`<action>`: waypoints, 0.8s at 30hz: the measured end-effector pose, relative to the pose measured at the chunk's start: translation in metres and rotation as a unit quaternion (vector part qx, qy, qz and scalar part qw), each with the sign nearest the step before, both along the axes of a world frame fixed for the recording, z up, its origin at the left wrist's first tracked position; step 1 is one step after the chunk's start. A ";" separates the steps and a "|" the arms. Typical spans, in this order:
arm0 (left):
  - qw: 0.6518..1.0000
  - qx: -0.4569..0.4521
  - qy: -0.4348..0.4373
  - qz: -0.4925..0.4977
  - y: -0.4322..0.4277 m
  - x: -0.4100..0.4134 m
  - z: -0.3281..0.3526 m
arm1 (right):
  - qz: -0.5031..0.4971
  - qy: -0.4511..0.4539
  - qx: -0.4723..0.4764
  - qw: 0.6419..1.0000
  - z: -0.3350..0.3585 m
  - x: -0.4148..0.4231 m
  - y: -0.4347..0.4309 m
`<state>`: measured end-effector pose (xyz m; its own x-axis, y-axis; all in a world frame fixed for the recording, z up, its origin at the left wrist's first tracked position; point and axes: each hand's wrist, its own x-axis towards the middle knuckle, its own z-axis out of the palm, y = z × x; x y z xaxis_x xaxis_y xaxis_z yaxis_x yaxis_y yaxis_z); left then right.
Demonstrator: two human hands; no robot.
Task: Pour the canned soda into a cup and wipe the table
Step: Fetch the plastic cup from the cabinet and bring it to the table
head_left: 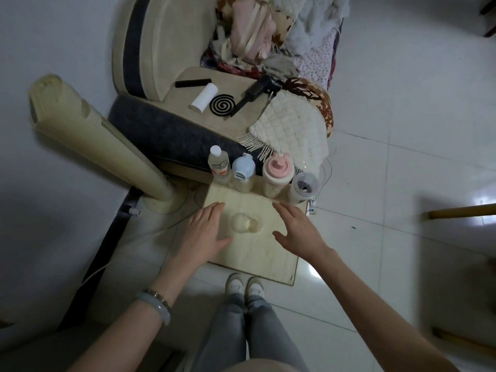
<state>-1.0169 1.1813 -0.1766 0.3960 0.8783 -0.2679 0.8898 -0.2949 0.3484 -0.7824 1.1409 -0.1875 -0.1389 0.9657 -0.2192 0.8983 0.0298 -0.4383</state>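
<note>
From the head view we have both hands out over the small pale bench [257, 253], and neither holds anything. Our left hand [204, 232] lies flat and spread just left of the clear cup [243, 222], fingers loose, its grip wide open. Our right hand [298, 232] hangs to the right of the cup, thumb apart from the fingers, grip likewise open and empty.

The cup stands upright near the middle of the bench, between the two hands, touching neither. It is transparent and hard to read; whether it holds liquid we cannot tell.

Along the far edge stand a clear bottle with a white cap [218, 163], a blue-lidded bottle [243, 170], a pink-lidded bottle [276, 174] and a grey container [306, 187] at the corner, which may be the soda can, though we cannot be sure.

No cloth shows on the bench either.

So the step looks like steadying the cup before pouring. To do it well, we judge the left hand should close gently round the cup's wall, low down, keeping it upright, while the right reaches past without brushing the crowded bottles behind.
</note>
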 end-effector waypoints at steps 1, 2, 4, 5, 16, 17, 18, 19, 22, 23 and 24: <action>1.000 -0.003 -0.004 -0.001 0.003 -0.001 -0.011 | -0.006 0.007 -0.013 1.000 -0.010 -0.002 0.001; 1.000 -0.009 -0.011 -0.001 0.006 -0.001 -0.022 | -0.012 0.013 -0.027 0.999 -0.021 -0.003 0.003; 0.999 -0.023 -0.022 0.005 0.010 -0.001 -0.048 | -0.027 0.031 -0.056 0.998 -0.046 -0.006 0.005; 0.999 -0.030 -0.022 0.006 0.012 -0.001 -0.062 | -0.037 0.042 -0.069 0.996 -0.061 -0.007 0.006; 0.982 -0.150 -0.102 0.056 0.029 0.024 -0.222 | -0.150 0.163 -0.129 0.967 -0.212 -0.016 0.024; 0.978 -0.161 -0.115 0.066 0.030 0.028 -0.232 | -0.157 0.175 -0.128 0.964 -0.220 -0.017 0.025; 0.975 -0.168 -0.125 0.073 0.031 0.032 -0.241 | -0.162 0.185 -0.128 0.961 -0.228 -0.017 0.026; 0.973 -0.172 -0.133 0.077 0.031 0.036 -0.249 | -0.166 0.194 -0.128 0.958 -0.234 -0.018 0.027; 0.971 -0.159 -0.156 0.085 0.030 0.047 -0.259 | -0.179 0.219 -0.115 0.952 -0.243 -0.019 0.028; 0.970 -0.157 -0.165 0.091 0.029 0.049 -0.258 | -0.182 0.226 -0.113 0.950 -0.243 -0.020 0.027; 0.967 -0.158 -0.174 0.095 0.028 0.050 -0.257 | -0.184 0.233 -0.112 0.948 -0.240 -0.020 0.026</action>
<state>-0.9671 1.2093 -0.4333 0.3500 0.8405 -0.4135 0.7295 0.0323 0.6832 -0.8026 1.1668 -0.4280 0.0660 0.9038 -0.4228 0.5379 -0.3892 -0.7478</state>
